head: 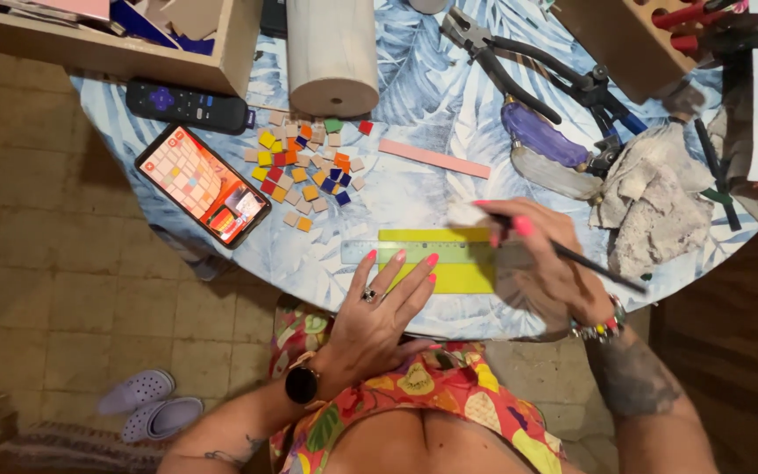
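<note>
My left hand (383, 307) lies flat with fingers spread, its fingertips pressing on a clear green ruler (414, 253) that lies across a yellow strip (445, 274) near the table's front edge. My right hand (537, 263) is blurred by motion and grips a thin black pencil-like tool (603, 270), with its tip over the ruler's right end. A small white piece (465, 213) lies just above the yellow strip, beside my right fingers.
Several small coloured mosaic tiles (309, 171) lie scattered mid-table beside a phone (202, 185) and a black remote (188, 105). A pink strip (433, 158), pliers (528, 70), a rag (655, 206), a wooden cylinder (332, 53) and a wooden box (107, 48) surround them.
</note>
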